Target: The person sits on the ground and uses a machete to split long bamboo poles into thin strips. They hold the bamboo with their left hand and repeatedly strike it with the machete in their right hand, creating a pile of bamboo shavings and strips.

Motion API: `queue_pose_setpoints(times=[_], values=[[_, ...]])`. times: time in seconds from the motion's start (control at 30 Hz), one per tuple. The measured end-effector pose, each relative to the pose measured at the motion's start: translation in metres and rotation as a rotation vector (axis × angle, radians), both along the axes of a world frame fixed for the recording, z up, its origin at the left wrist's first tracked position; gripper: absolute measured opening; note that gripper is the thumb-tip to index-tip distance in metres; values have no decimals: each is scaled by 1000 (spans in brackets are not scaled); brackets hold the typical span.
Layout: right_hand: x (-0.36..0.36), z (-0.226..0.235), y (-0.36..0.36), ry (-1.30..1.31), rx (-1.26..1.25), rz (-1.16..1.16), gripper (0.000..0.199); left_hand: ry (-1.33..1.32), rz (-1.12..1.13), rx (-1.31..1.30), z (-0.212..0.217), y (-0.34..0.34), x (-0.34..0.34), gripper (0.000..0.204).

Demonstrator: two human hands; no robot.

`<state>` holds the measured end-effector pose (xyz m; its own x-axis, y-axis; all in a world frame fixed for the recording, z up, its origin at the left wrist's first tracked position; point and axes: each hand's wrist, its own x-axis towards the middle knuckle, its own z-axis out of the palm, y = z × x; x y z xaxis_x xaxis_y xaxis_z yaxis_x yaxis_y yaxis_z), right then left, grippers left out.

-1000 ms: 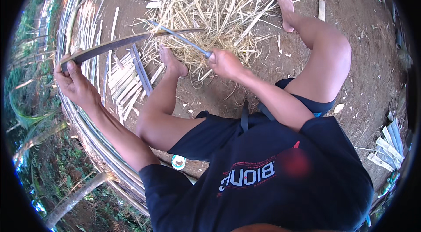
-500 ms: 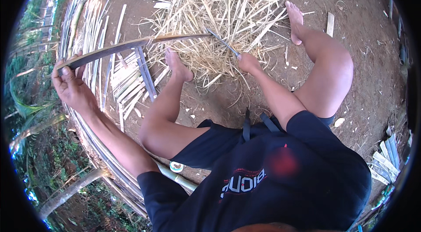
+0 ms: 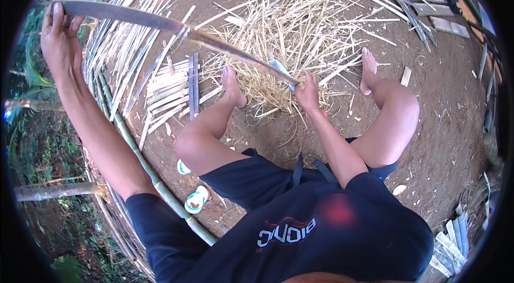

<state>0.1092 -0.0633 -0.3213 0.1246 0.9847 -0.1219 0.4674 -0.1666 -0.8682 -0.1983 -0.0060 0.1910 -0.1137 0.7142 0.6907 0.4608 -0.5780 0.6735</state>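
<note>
A long, dark-faced bamboo strip (image 3: 123, 14) slants across the view from upper left down to the middle. My left hand (image 3: 63, 47) grips its upper end, with the thumb on the dark face and the fingers behind. At the lower end, my right hand (image 3: 308, 93) is closed on a knife, its handle hidden in the fist and the thumb raised. The knife's blade (image 3: 276, 64) shows beside the strip's lower end, partly covered by it. I cannot tell whether the strip touches the right hand.
A heap of pale bamboo shavings (image 3: 289, 26) lies between my feet. Split bamboo strips (image 3: 166, 93) are piled at the left, near a long green bamboo pole (image 3: 144, 161) and a sandal (image 3: 196, 199). More slats (image 3: 447, 26) lie far right, and bamboo offcuts (image 3: 452, 245) near right.
My left hand has risen with its end of the strip, which tilts more steeply. My right hand and the knife have come lower, nearer my body, along the strip. The view has shifted.
</note>
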Motion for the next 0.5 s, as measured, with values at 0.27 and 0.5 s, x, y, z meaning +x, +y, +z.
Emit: queue_pose_setpoints(times=[0.27,0.5], values=[[0,57,-25,97,-283,601,43,38,106,-170,8,23,-13,39],[1,99,-57,175,-279,643,56,-328,-273,-123,-8,58,40,52]])
